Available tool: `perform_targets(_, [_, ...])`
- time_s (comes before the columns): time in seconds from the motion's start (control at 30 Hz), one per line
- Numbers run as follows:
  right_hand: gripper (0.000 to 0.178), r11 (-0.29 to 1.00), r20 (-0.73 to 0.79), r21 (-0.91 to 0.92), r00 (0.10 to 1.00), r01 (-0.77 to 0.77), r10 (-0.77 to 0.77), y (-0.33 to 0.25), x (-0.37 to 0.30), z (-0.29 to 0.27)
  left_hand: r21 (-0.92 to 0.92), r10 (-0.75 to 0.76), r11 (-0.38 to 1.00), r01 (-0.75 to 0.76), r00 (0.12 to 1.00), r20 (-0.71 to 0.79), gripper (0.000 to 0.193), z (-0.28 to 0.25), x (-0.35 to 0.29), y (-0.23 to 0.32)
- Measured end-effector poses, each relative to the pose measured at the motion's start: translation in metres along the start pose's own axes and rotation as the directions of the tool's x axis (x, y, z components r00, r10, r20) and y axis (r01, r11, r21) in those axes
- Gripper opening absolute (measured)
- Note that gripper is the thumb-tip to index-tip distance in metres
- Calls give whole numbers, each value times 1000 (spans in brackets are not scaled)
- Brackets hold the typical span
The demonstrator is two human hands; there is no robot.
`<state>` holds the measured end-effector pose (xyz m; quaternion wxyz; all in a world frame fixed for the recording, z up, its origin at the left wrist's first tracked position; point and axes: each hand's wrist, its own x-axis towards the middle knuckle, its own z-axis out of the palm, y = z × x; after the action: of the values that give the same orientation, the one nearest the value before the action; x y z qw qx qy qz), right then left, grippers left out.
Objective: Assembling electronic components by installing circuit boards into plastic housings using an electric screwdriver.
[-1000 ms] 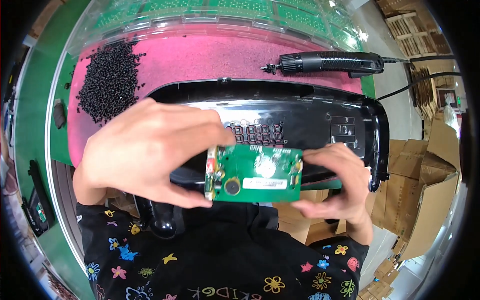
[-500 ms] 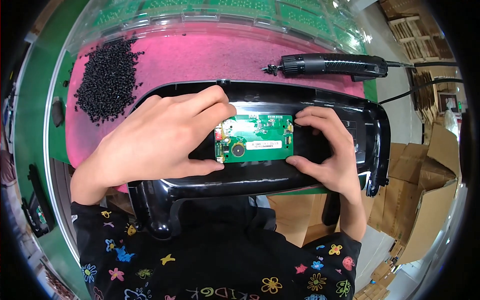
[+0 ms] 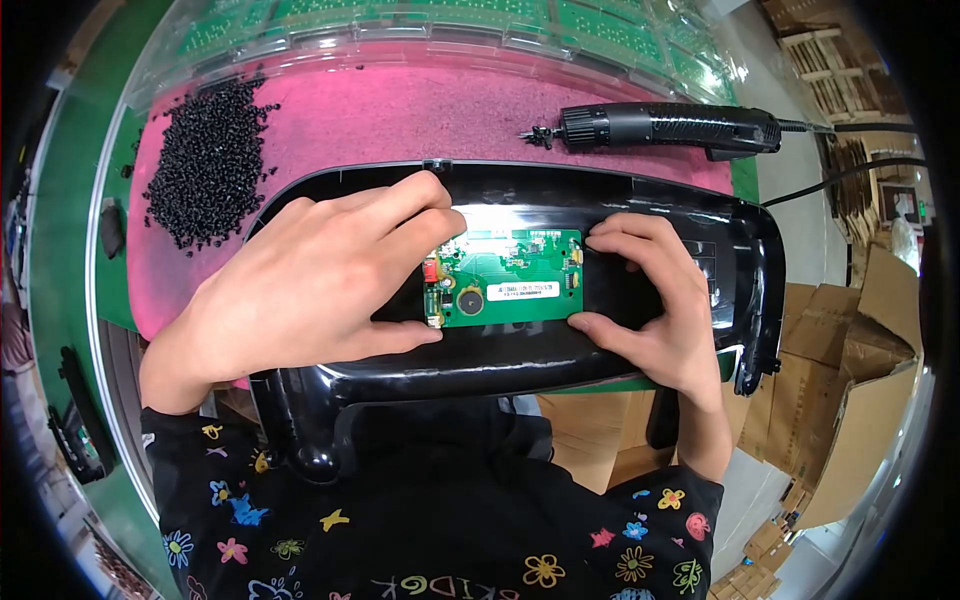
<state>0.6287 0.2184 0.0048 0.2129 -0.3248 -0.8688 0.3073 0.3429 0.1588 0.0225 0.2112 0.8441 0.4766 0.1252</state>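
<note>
A green circuit board (image 3: 520,268) with a white label and a round dark component lies level over the recess of a glossy black plastic housing (image 3: 440,378). My left hand (image 3: 335,265) grips the board's left end, thumb at the lower corner and fingers at the upper one. At the opposite end, my right hand (image 3: 660,290) pinches the board's right corners between thumb and index finger. Whether the board touches the housing beneath it cannot be seen.
Beyond the housing, a black electric screwdriver (image 3: 665,130) rests on a pink mat (image 3: 380,110), its cord running right. Small black screws (image 3: 205,165) form a pile at the left. Clear trays (image 3: 480,40) holding green boards stand at the back. Cardboard boxes (image 3: 840,400) are at the right.
The board and my left hand have shifted slightly left. The housing has moved a little too. Both hands keep their grip on the board.
</note>
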Motion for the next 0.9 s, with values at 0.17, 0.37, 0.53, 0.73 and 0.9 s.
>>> perform_targets(0.17, [53,1000,-4,-10,1000,-1,1,-1,0,1,-1,-2,1000,2,1000,7,64,-1,0,0])
perform_targets(0.37, [54,999,-5,-25,1000,-22,21,-3,-2,1,11,18,1000,-18,1000,2,64,-1,-1,0])
perform_targets(0.53, [62,999,48,-31,999,-9,10,-7,0,-6,-11,-4,1000,4,999,39,70,-3,-5,1])
perform_targets(0.73, [61,936,-507,-150,837,-318,204,5,4,-57,-21,32,999,-33,999,-21,74,-5,-11,-2])
perform_targets(0.9, [44,640,-356,732,671,-232,650,61,33,-107,41,86,996,-82,989,-118,51,-4,-6,-1])
